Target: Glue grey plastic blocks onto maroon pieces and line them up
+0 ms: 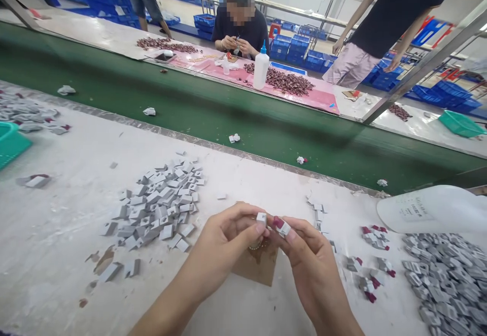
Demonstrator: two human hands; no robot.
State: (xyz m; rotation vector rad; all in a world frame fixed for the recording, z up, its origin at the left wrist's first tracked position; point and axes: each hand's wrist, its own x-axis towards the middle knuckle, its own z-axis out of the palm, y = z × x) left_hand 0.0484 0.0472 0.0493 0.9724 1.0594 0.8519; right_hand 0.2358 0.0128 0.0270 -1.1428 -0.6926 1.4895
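Observation:
Between the thumb and fingers of my left hand (228, 244) is a small grey block (261, 217) with a pale face. My right hand (310, 260) pinches a grey and dark red piece (281, 225) close beside it; a narrow gap shows between the two. Below both hands lies a brown square of cardboard (258, 267) with a wet-looking stain, partly covered by my fingers. Left of my hands a heap of loose grey blocks (163, 199) is spread on the white table (76, 183). Several grey and dark red pieces (371, 280) lie to the right.
A white bottle (426, 208) lies at the right beside a pile of grey parts (452, 280). A green basket (13, 143) stands at the left edge. Beyond the table runs a green conveyor belt (190, 118) carrying scattered pieces. Across it a person (241, 26) sits working with both hands.

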